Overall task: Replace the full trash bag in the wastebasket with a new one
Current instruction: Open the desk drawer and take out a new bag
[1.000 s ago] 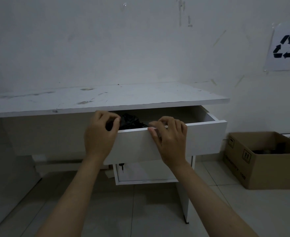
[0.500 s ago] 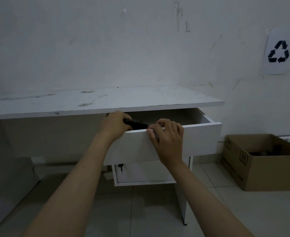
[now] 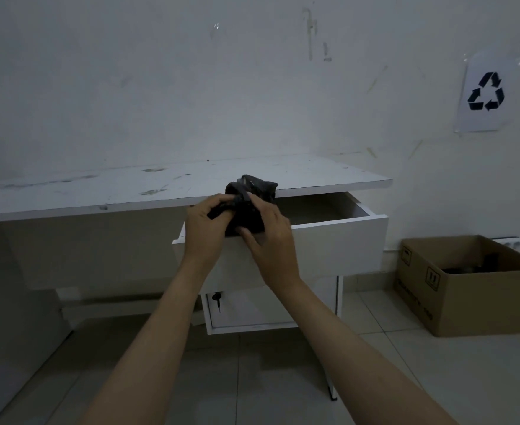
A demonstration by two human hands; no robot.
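A folded black trash bag is held up above the front edge of the open white drawer of the desk. My left hand grips its left end with curled fingers. My right hand holds the bundle from the right, thumb under it and fingers round it. The wastebasket and the full bag are not in view.
The white desk top runs along the wall, scuffed. Below the drawer is a small cabinet door with a key. An open cardboard box stands on the tiled floor at right, under a recycling sign.
My left hand reached into the drawer and brought the black bag out; my right hand left the drawer front and took hold of the bag too. The bag now sits above the drawer.
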